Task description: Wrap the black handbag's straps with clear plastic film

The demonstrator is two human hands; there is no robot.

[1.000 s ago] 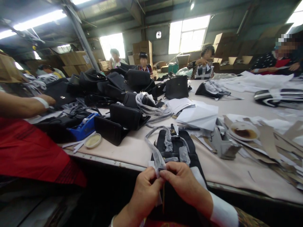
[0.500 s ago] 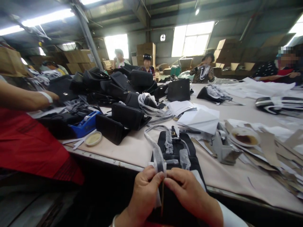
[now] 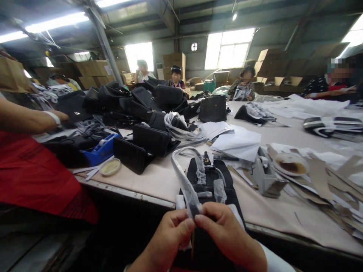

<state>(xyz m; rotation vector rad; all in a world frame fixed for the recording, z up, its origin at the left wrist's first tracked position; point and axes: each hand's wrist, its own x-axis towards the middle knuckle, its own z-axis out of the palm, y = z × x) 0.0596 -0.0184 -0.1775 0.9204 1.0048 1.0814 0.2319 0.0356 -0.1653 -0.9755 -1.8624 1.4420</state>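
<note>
A black bag (image 3: 212, 173) lies at the near table edge, its lower part hanging toward me. Its strap (image 3: 181, 177), wrapped in clear plastic film, loops up from the bag and comes down between my hands. My left hand (image 3: 177, 228) pinches the strap between thumb and fingers. From the other side my right hand (image 3: 219, 226) grips the same stretch, thumb beside thumb. More film covers the short straps and buckle parts on the bag. Below my thumbs a thin brownish strip hangs, partly hidden by my fingers.
A grey tape dispenser (image 3: 269, 177) and a dish of brown liquid (image 3: 290, 165) stand right, among cardboard scraps. Left are a blue tape dispenser (image 3: 100, 149), a round lid (image 3: 110, 166) and heaped black bags (image 3: 150, 98). A co-worker's arm (image 3: 31, 115) reaches in from the left.
My left hand has shifted slightly down and its fingers have changed position on the strap. The strap loop leans a little more to the left. My right hand stays nearly in place.
</note>
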